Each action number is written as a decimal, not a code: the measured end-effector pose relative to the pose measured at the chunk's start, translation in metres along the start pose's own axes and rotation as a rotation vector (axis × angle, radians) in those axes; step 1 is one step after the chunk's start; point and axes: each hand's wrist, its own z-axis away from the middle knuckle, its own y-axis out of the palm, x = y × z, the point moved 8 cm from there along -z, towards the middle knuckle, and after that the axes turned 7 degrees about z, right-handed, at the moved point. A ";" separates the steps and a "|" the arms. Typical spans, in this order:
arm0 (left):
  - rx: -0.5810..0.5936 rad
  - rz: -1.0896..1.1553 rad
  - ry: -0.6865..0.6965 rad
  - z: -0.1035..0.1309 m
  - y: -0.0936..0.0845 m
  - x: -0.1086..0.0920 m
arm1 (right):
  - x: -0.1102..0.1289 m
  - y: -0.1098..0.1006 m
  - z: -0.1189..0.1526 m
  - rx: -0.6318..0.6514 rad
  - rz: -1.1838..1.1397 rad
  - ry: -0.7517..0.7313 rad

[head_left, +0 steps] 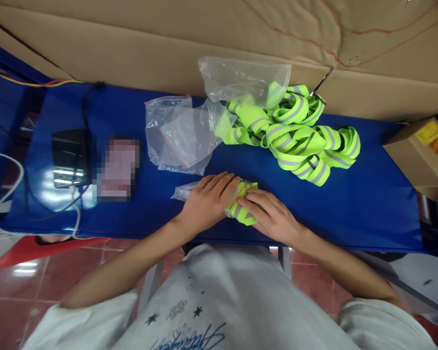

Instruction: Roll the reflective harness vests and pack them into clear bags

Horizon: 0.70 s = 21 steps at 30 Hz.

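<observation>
So the striped green bundle (246,215) is right between the two sets of fingers, down at the blue table's (357,214) near edge, probably because that's the comfiest spot to press on it. The left hand (211,199) has its fingers close together and nearly straight over the bundle's left end; its thumb's hidden, so I can't tell if it's pinching. The right hand (273,216) has its fingers bent and closed over the other end, I'd guess to stop it springing open. Clear plastic (182,191) pokes out left of the left fingers. Just beyond the fingertips, the loose clear bags (184,129) sit up and left, with a tangled strap pile (292,133) up and right, both seemingly parked within easy reach. Cardboard box (423,155) is well right of the right fingers.
</observation>
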 end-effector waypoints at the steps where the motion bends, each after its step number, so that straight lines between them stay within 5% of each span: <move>1: -0.012 -0.003 0.000 0.000 0.000 0.000 | 0.000 0.000 -0.001 0.009 -0.012 0.005; 7: -0.022 0.025 0.064 -0.001 0.004 -0.008 | -0.003 -0.006 -0.007 -0.063 -0.068 0.003; 11: -0.067 0.294 -0.033 -0.008 -0.006 -0.010 | -0.006 -0.021 -0.016 -0.199 -0.080 -0.075; 15: 0.209 0.720 -0.282 -0.018 0.003 -0.001 | -0.022 -0.040 -0.038 -0.170 -0.112 -0.008; 21: 0.515 1.202 -0.326 -0.033 0.003 -0.004 | -0.031 -0.061 -0.060 -0.076 -0.311 0.162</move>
